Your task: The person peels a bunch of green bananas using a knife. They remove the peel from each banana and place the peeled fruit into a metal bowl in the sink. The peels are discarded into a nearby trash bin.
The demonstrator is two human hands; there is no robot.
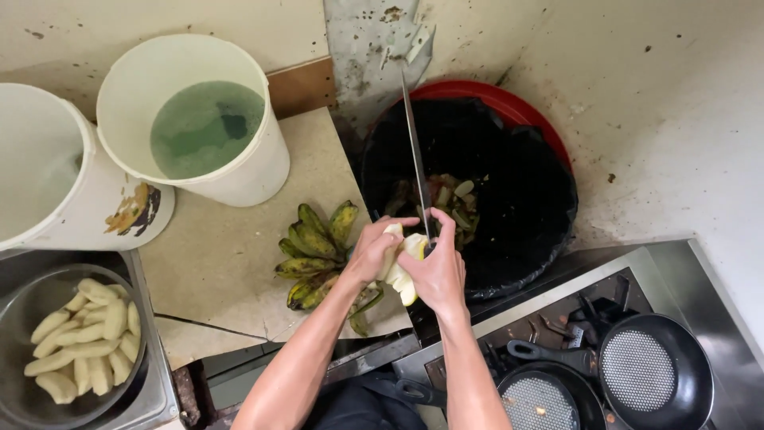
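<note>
Your left hand (pixel 372 253) grips the pale, half-peeled plantain (pixel 402 267) over the black-lined red bin (pixel 525 199) so scraps drop in, while your right hand (pixel 436 271) closes round the long steel knife (pixel 415 155), blade pointing away

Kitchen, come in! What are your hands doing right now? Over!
Left hand grips half-peeled plantain. Right hand holds long knife, blade in the peel. All over black-lined bin. Nothing blocking.

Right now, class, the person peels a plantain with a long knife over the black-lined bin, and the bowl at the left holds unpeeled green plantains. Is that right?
Not quite. The head view shows the bowl holding peeled, pale plantains. The unpeeled green plantains lie on the floor beside the bin.
</note>
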